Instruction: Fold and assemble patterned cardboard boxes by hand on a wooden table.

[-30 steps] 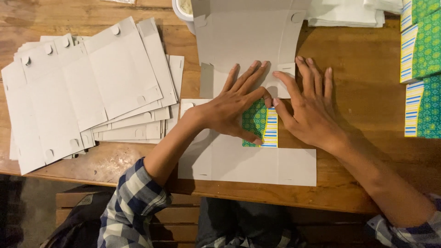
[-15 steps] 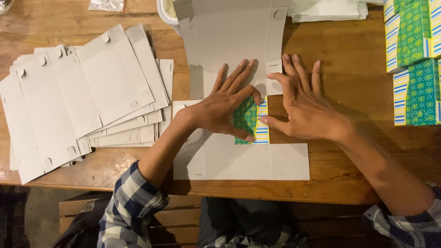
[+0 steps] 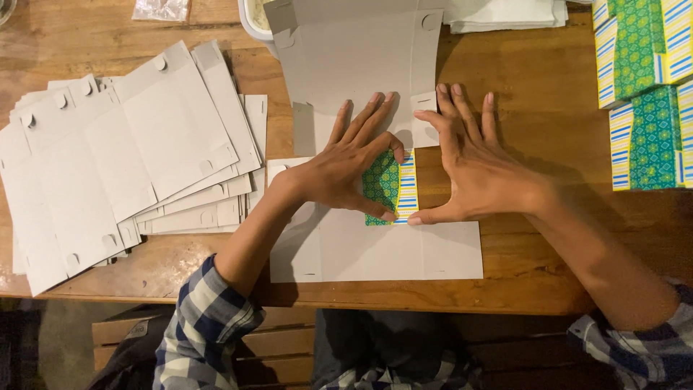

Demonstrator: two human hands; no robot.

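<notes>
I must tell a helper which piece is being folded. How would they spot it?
On the wooden table, find the flat grey cardboard box blank under both hands. Unlike the fanned grey stack beside it, it shows a folded green-patterned, blue-and-yellow-striped flap.

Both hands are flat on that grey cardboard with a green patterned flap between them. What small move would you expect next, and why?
Probably a firm press and slide along the fold. The left hand and right hand lie flat on the grey cardboard sheet, framing the green patterned flap, which is folded over onto it. The upper panel lifts away from the wooden table, so the crease looks unfinished.
</notes>
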